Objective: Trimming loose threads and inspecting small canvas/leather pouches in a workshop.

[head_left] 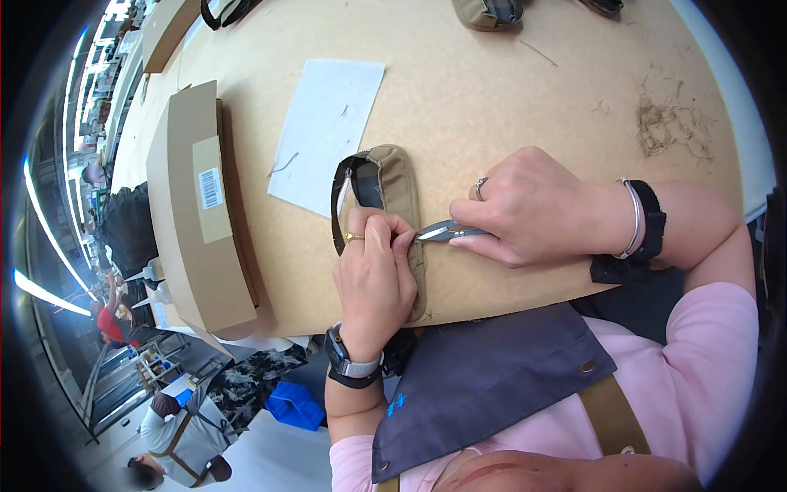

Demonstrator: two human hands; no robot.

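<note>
Left fingers (379, 234) pinch khaki pouch (399, 172) near surface's (492, 98) front edge. Right fingers (471, 215) grip snips (438, 232), tips at pouch's right side, just beside left fingers. Could go wrong: blades slip, nick fabric, or jab me, working this close; pouch could twist if pinch loosens. Thread clippings (668, 127) toward surface's right edge might cling to cloth. Labels: cardboard box (184, 271) along left edge bears barcode sticker (210, 189); apron (492, 369) has small blue marks, illegible to me.
</note>
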